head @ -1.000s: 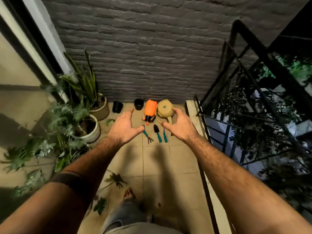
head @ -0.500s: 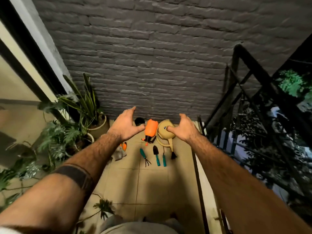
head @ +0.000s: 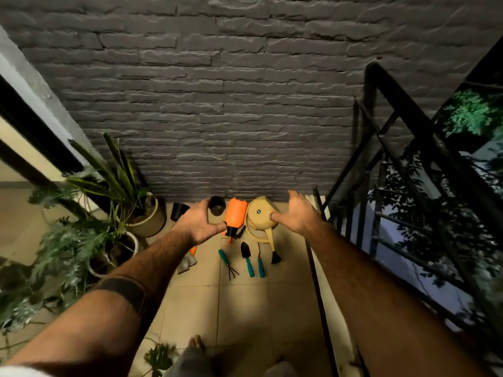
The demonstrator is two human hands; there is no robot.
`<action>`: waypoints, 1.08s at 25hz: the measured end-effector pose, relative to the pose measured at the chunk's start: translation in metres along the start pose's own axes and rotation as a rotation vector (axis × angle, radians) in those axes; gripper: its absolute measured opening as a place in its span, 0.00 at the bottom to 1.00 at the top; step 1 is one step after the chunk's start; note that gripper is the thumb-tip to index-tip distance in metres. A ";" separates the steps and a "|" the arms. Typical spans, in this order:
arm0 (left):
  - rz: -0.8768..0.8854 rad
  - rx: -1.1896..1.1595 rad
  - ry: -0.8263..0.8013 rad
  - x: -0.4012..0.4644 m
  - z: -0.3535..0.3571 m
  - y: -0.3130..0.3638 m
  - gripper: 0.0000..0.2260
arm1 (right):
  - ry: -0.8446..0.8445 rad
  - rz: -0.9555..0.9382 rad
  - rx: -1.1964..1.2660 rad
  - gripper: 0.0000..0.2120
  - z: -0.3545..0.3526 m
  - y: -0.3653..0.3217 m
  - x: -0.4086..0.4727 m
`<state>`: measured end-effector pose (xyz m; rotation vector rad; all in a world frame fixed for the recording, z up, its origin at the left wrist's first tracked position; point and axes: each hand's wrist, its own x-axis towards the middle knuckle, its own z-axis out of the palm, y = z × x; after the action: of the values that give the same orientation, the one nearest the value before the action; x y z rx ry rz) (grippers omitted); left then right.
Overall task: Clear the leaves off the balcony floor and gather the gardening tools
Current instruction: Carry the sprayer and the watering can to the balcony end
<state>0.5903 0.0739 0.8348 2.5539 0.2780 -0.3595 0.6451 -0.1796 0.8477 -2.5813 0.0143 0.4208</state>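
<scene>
Gardening tools lie in a row on the tiled floor by the brick wall: an orange spray bottle (head: 236, 216), a tan watering can (head: 260, 217), a small hand rake (head: 228, 263), a black trowel with a teal handle (head: 247, 257) and a third teal-handled tool (head: 260, 263). Gloves (head: 188, 261) lie partly under my left forearm. My left hand (head: 200, 223) and my right hand (head: 298, 214) are held out in the air above the tools, fingers spread, holding nothing. A green leaf (head: 160, 359) lies on the floor near my bare foot (head: 196, 342).
Potted plants (head: 114, 197) crowd the left side of the balcony. Two small black pots (head: 217, 205) stand at the wall. A black metal railing (head: 402, 191) closes off the right side. The grey brick wall (head: 245, 104) ends the balcony ahead.
The view has tilted upward and the tools now sit lower under my hands. Both hands stay raised and spread, holding nothing.
</scene>
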 end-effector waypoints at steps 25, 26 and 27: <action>-0.023 0.022 0.035 0.477 0.497 -0.301 0.38 | 0.029 0.058 -0.219 0.40 0.480 0.306 0.437; -0.041 0.019 0.036 0.492 0.519 -0.312 0.36 | 0.034 0.077 -0.213 0.38 0.500 0.321 0.445; -0.073 0.000 0.035 0.505 0.540 -0.322 0.34 | 0.034 0.093 -0.204 0.35 0.519 0.334 0.451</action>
<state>0.8737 0.1128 0.0808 2.5575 0.3848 -0.3419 0.8920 -0.1786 0.1245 -2.7971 0.1097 0.4317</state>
